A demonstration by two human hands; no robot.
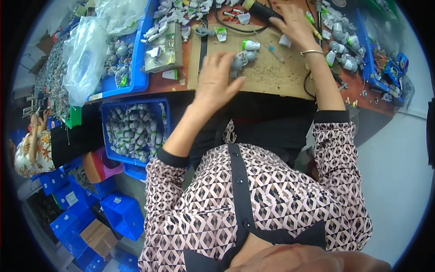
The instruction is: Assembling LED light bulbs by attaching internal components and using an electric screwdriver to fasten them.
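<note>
My left hand (219, 79) is open over the near edge of the cardboard sheet (281, 77), thumb spread from the fingers. Just beyond its fingertips lie grey rounded bulb-like parts (238, 62). A white cup-shaped part with a green band (250, 45) rests behind them. My right hand (297, 28) reaches to the back of the table, with thumb and fingers around the end of a thick black tool handle (263, 12); its working end is cut off by the view. Beside this hand are a small white piece (285, 41) and a thin clear tube-like item with a blue spot (272, 48).
A worn metal box (170, 52) stands left of the cardboard, before heaped white parts (181, 13). Blue bins (140, 68) (364, 45) flank the table. A lower blue crate (136, 158) holds many white-grey parts. Another person (34, 149) works at far left.
</note>
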